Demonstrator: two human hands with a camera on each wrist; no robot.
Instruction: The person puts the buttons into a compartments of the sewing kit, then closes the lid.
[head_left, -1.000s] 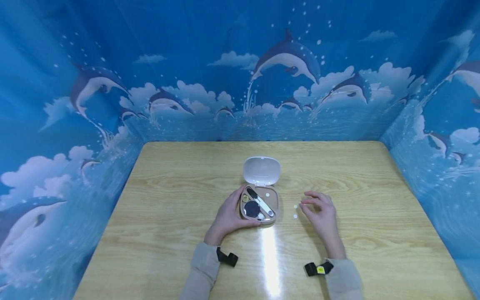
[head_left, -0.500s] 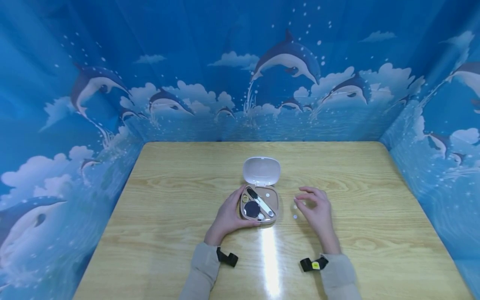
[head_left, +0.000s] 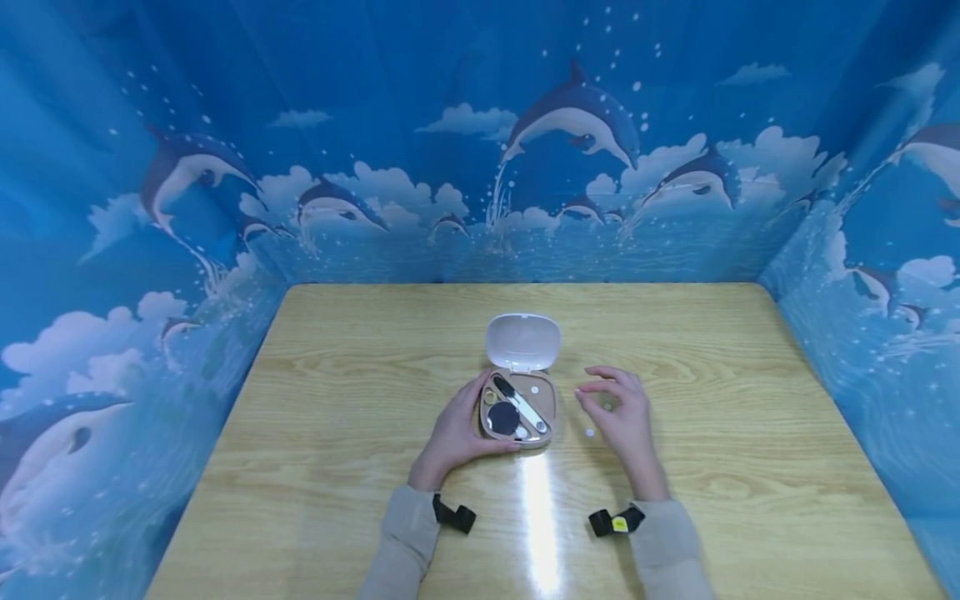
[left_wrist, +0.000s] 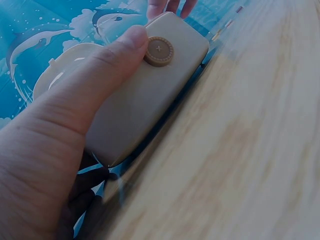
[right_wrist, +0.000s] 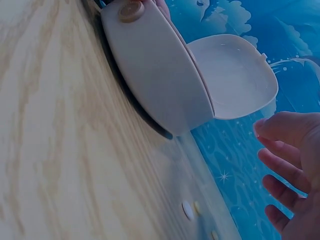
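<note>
Head view: a rounded-square beige plastic case lies on the pale wood-grain surface, its frosted oval lid upright at 12 o'clock.
Case contents: gold ring-shaped piece at 10, flat black disc at 7, slim black-and-white tool running from 11 to 5, small round white piece at 1.
Loose disc: tiny, white, on the surface at 4 o'clock from the case.
Left hand: fingers and thumb grip the case from 10 round to 6.
Right hand: near 3 o'clock, thumb and forefinger tips together, other fingers loosely bent; whether they pinch anything, I cannot tell.
Good handling: steady left grip; any pinched piece probably needs a low, gentle release to avoid bouncing.
</note>
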